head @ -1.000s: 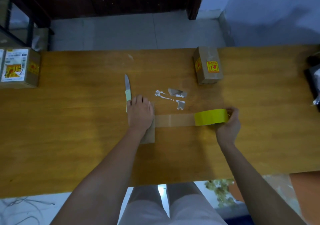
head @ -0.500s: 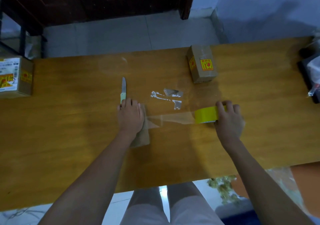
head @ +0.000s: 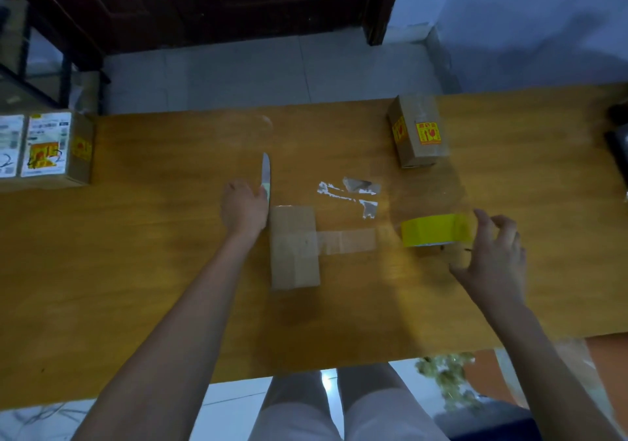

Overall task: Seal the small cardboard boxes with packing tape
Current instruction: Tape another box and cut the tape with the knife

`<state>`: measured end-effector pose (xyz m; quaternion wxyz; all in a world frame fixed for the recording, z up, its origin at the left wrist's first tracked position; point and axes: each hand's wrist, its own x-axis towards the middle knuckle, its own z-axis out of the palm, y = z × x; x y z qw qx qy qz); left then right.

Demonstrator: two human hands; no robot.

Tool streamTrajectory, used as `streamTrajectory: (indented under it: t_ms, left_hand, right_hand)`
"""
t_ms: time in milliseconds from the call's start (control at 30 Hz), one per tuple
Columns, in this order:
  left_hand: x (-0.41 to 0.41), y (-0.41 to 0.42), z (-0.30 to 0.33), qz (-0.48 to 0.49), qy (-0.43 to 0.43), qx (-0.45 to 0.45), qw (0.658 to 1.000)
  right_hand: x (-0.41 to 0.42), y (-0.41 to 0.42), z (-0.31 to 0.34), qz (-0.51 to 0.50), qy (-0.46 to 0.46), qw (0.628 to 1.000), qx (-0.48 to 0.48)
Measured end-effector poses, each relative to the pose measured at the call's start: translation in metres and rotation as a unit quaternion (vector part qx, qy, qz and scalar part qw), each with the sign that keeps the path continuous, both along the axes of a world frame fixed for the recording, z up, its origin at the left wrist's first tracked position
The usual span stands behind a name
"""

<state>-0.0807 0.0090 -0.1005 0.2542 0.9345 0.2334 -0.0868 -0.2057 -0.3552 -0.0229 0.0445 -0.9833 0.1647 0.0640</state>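
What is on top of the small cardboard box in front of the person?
A strip of clear packing tape lies across the small cardboard box, running right to the yellow tape roll. No hand is on the box. Its contents are hidden.

My table (head: 136,270) is yellow-brown wood, smooth and a bit shiny. The small box (head: 294,247) near its middle is plain brown cardboard, matt, with a strip of clear, shiny tape (head: 343,242) across it. The tape roll (head: 436,230) looks like glossy yellow plastic. The knife (head: 265,175) has a smooth, shiny metal blade and a pale green handle.
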Motion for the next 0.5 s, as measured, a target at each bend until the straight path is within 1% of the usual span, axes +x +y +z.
streamTrajectory:
  t_ms: [67, 133, 233, 367, 500]
  left_hand:
    - [0.014, 0.011, -0.011, -0.038, 0.097, 0.003, 0.995]
    - [0.02, 0.016, -0.019, -0.075, 0.129, 0.021, 0.989]
    - [0.024, 0.017, -0.02, -0.084, 0.129, 0.05, 0.987]
    - [0.03, 0.017, -0.016, -0.081, 0.153, 0.033, 0.984]
    - [0.02, 0.014, -0.016, -0.022, 0.089, 0.016, 0.996]
  right_hand:
    - [-0.01, 0.005, 0.013, 0.003, -0.009, 1.0, -0.012]
    - [-0.02, 0.015, 0.024, 0.015, -0.032, 0.999, -0.011]
    - [-0.027, 0.037, 0.035, 0.053, -0.068, 0.996, 0.021]
    - [-0.022, 0.068, 0.035, 0.088, -0.075, 0.991, 0.065]
    - [-0.014, 0.093, 0.03, 0.119, -0.064, 0.987, 0.092]
